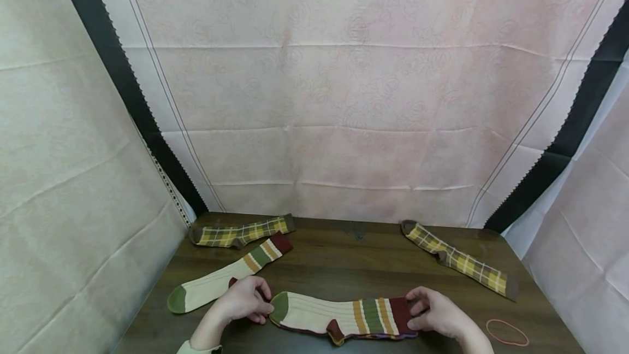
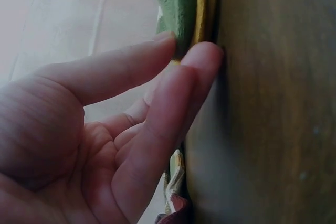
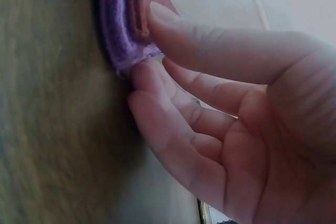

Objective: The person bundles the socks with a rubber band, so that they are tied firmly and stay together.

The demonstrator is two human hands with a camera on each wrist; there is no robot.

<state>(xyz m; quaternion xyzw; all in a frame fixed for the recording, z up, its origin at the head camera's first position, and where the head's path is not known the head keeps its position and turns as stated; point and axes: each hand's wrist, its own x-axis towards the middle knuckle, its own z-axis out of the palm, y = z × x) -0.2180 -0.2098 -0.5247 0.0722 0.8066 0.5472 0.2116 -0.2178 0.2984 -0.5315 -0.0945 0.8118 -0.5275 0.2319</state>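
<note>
Sock stack: here it lies, the sock stack flat on the near middle of the tabletop, stretched between two hands, green toe to the left, maroon cuff to the right.
Layers: a cream sock with green, gold and white stripes sits on top; purple cuff edges peek out below, and a yellow edge shows under the toe.
Left hand: the left hand has the toe end in a pinch, thumb on the green, fingertips at the yellow edge.
Right hand: over at the cuff, the right hand pinches too, thumb on maroon, fingertips at the purple edge.
Loose striped sock: a matching loose sock slants behind the left hand, partly hidden by it.
Plaid pair: one yellow plaid sock lies at the back left, right beside the loose sock's cuff; the other plaid sock slopes across the right side, well apart.
Pink band: a thin pink band rests near the right wrist.
Backdrop: pale creased cloth rises behind.
</note>
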